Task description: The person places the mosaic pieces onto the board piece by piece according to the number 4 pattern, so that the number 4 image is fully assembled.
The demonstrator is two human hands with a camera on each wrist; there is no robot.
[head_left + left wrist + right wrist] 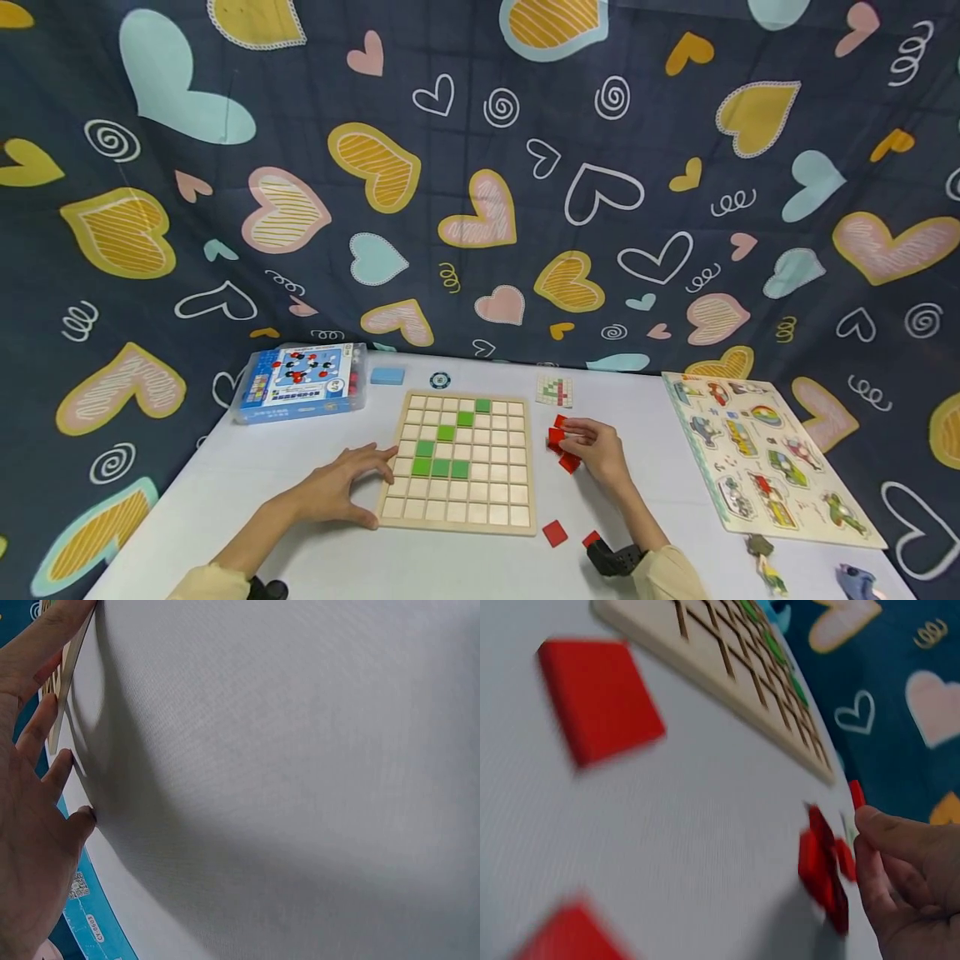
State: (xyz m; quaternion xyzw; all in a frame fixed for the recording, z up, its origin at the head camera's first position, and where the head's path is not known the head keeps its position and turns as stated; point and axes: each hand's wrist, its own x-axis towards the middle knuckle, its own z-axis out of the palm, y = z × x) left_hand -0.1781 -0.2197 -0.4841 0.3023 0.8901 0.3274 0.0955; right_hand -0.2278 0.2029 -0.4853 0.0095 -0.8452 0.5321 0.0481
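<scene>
A square wooden grid board lies on the white table with several green tiles in its cells. My left hand rests against the board's left edge, thumb near the front corner and fingers spread farther up. Right of the board, my right hand pinches a small red tile between thumb and fingertips. Just below those fingertips is a loose heap of red tiles. Two more red pieces lie nearer the front: one red tile flat, another partly covered by the wrist camera.
A small pattern card lies behind the heap. At the back left stand a boxed molecule kit, a blue block and a round chip. A picture puzzle board occupies the right, with small figures in front.
</scene>
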